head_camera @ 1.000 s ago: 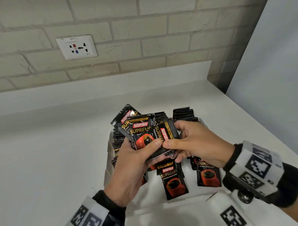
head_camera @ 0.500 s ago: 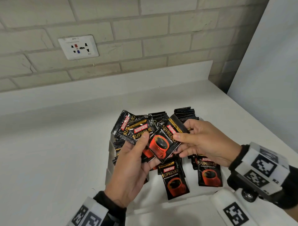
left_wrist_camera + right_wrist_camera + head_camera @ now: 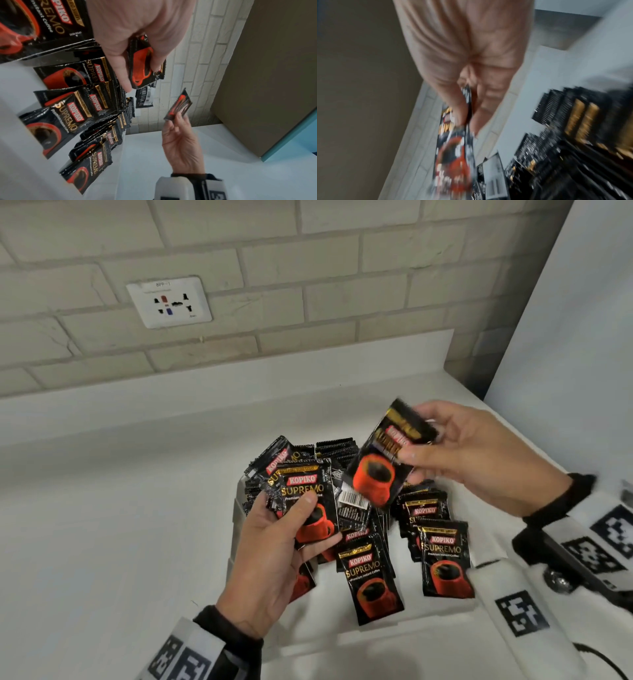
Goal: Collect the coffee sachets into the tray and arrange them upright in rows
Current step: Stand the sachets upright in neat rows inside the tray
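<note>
Black Kopiko sachets lean in rows (image 3: 371,580) inside a white tray (image 3: 235,518) on the counter, with more standing at the back (image 3: 334,445). My left hand (image 3: 313,523) grips a fanned bundle of sachets (image 3: 301,494) above the tray's left side, thumb on the front one. My right hand (image 3: 414,440) pinches a single sachet (image 3: 376,474) by its top edge, tilted, above the tray's right half. The left wrist view shows the left hand (image 3: 142,77) holding its bundle and the right hand (image 3: 175,121) with its sachet (image 3: 179,105). The right wrist view is blurred, with the pinched sachet (image 3: 453,155) hanging from the fingers.
The tray sits on a white counter (image 3: 120,525) against a brick wall with a socket plate (image 3: 169,302). A pale panel (image 3: 565,354) closes off the right side. Bare counter lies to the left of the tray.
My right hand has drawn one sachet off the left hand's bundle and carried it up and to the right. The hands have come apart, and the left hand keeps the rest.
</note>
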